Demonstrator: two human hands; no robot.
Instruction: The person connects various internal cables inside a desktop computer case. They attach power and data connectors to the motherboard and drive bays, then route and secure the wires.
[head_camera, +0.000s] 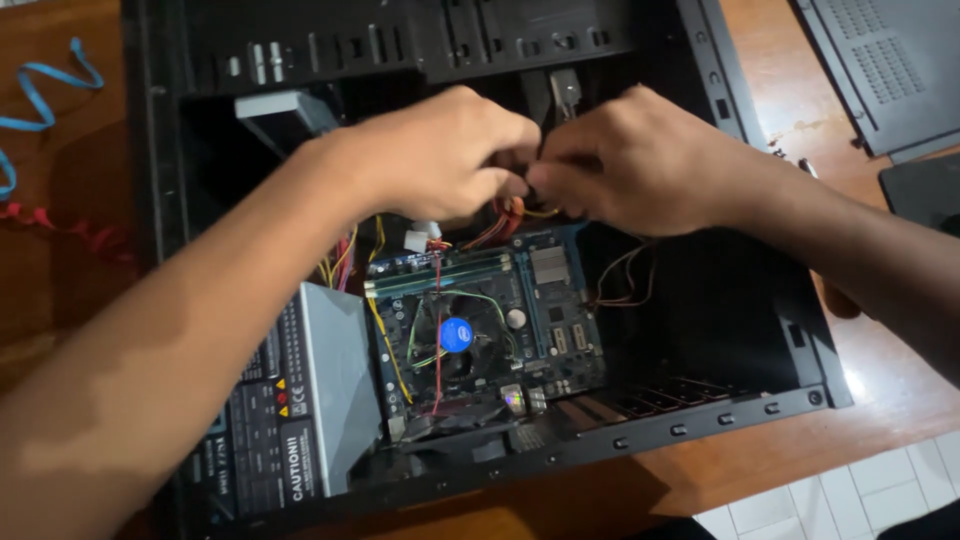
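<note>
I have my left hand (440, 150) and right hand (630, 160) pinched together on a cable connector (527, 180) above the motherboard (490, 320) inside the open computer case (700, 420), so seating it needs careful alignment.

Two hands (530, 165), one computer case (700, 420), one motherboard (560, 300).

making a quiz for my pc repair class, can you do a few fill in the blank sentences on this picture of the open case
1. Both hands, the left hand and the right hand, meet above the ____ inside the open black case.
2. The round sticker on the cooler fan is ____.
3. The grey power supply lies to the ____ of the motherboard in the picture.
4. The case rests on a ____ table.

Missing words: motherboard; blue; left; wooden
</note>
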